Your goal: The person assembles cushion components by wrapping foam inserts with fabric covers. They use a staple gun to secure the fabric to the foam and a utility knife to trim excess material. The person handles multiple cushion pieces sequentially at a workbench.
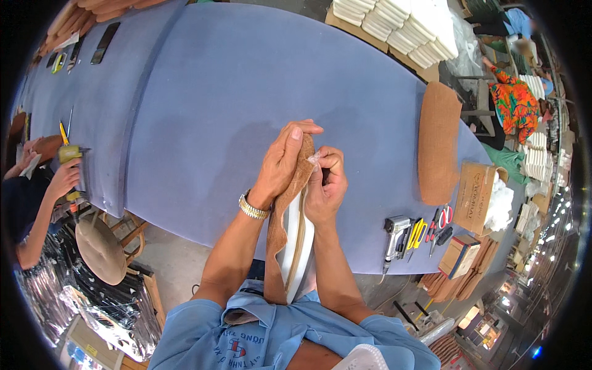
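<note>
A long brown fabric cushion cover [275, 246] stands between my forearms, its lower end against my shirt. Through its open side shows a white filling [293, 246], with a zipper strip [300, 237] running along it. My left hand [285, 154] is wrapped round the far end of the cover, thumb on top and fingers bent over the tip. My right hand [327, 188] is closed beside that end, pinching a small scrap of clear plastic film [314, 158] at the cover's edge.
Blue padded table beneath my hands. At the right lie a brown cushion [439, 143], a staple gun [396, 237], yellow-handled scissors [417, 233] and a cardboard box [480, 197] with white stuffing. Stacked white pads [401, 24] stand beyond. On the left, a co-worker's hand [65, 179] grips a power tool [71, 157].
</note>
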The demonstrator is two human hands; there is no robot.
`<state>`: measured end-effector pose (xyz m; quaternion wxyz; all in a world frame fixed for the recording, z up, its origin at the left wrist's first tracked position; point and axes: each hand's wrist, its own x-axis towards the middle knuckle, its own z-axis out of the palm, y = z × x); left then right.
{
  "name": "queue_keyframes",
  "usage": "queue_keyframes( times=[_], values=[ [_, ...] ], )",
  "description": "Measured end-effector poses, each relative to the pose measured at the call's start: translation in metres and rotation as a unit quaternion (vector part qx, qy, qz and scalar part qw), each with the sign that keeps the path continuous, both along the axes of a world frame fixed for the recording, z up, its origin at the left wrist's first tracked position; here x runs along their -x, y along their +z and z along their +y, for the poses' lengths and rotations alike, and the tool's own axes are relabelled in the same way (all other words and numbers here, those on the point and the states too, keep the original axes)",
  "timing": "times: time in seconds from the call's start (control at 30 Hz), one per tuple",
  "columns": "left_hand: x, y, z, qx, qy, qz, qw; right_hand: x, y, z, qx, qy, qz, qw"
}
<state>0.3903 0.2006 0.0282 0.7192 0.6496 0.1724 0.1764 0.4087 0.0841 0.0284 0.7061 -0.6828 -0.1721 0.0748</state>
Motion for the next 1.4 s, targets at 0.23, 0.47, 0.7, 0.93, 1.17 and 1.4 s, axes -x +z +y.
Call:
queue_keyframes(
  times=[0.23,0.47,0.7,0.93,1.17,1.4],
  values=[
    [0.004,0.004,-0.01,-0.037,-0.026,0.017,0.999,-0.004,0.006,-0.01,0.017,-0.031,0.01,0.999],
    [0.002,0.009,-0.016,-0.059,-0.034,-0.003,0.998,-0.023,-0.007,-0.182,0.361,-0.061,-0.074,0.927],
    [0.004,0.006,-0.019,-0.059,-0.038,-0.028,0.997,0.008,-0.05,-0.358,0.667,-0.085,0.077,0.736],
    [0.009,0.003,-0.015,-0.046,-0.036,-0.027,0.998,-0.015,-0.073,-0.345,0.763,-0.148,0.005,0.629],
    [0.009,0.001,-0.02,-0.033,-0.044,-0.028,0.998,-0.032,-0.071,-0.378,0.665,-0.085,0.02,0.741],
    [0.006,-0.001,-0.026,-0.06,-0.029,-0.021,0.998,-0.069,0.049,-0.231,0.39,-0.087,0.203,0.894]
  ],
)
